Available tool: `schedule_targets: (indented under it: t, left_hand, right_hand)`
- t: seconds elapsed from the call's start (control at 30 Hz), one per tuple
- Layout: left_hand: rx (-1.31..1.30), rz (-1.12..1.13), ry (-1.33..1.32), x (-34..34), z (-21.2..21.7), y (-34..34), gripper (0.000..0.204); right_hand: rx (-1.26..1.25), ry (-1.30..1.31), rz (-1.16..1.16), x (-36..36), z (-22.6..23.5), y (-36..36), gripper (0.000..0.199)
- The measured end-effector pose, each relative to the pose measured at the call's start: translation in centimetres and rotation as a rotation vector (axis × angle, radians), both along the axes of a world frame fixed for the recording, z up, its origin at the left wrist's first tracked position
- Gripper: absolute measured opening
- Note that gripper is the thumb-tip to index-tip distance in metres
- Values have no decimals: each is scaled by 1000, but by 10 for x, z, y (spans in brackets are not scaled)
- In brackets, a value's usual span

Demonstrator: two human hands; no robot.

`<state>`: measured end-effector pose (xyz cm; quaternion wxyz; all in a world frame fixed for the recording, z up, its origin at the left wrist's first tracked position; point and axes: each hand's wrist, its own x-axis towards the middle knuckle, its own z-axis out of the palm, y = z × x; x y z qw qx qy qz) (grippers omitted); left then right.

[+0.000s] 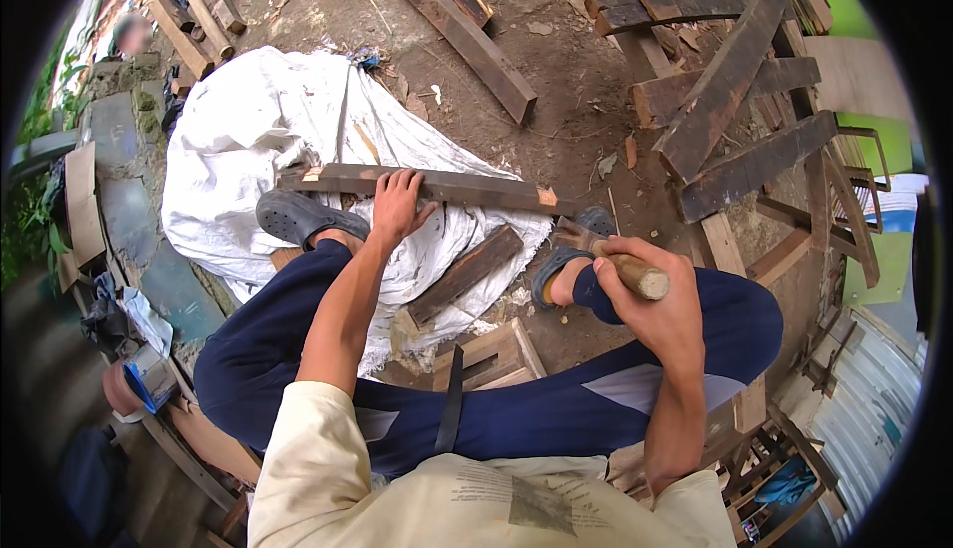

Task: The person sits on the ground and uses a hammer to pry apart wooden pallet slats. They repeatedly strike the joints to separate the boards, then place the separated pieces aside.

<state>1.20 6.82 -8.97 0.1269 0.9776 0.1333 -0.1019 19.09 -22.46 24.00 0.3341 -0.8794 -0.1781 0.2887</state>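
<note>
A long dark wooden beam point(476, 189) with pale chipped spots near both ends lies crosswise over a white cloth sheet point(228, 131). My left hand point(400, 203) grips its middle, fingers over the far edge and thumb along the near side. In my right hand point(650, 295) is a tool with a thick round wooden handle point(640, 275), closed in my fingers. Its butt points toward me, and its brownish head point(574, 236) reaches toward the beam's right end; the head's exact shape is hard to make out. A shorter dark wood block point(467, 275) rests on the sheet nearer me.
My feet in dark clogs point(308, 218) flank the work. Under my legs is a small wooden frame point(491, 354). Stacked dark beams point(725, 81) crowd the right, another long beam point(462, 37) lies beyond the sheet, and sticks point(204, 12) lie far left. Corrugated metal point(869, 389) stands right.
</note>
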Motion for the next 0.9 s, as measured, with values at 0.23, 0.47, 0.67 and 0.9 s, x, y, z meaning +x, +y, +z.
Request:
schedule_targets:
  t: [0.23, 0.47, 0.67, 0.9]
  left_hand:
    - [20, -30, 96, -10, 0, 18, 79]
    - [159, 49, 301, -23, -12, 50, 83]
    - [71, -68, 337, -11, 5, 60, 73]
    - [26, 10, 113, -6, -9, 52, 89]
  right_hand:
    - [5, -20, 19, 0, -3, 4, 21]
    - [-42, -97, 54, 3, -11, 0, 22]
    - [-95, -138, 74, 1, -19, 5, 22]
    - [-154, -2, 95, -5, -24, 32, 23]
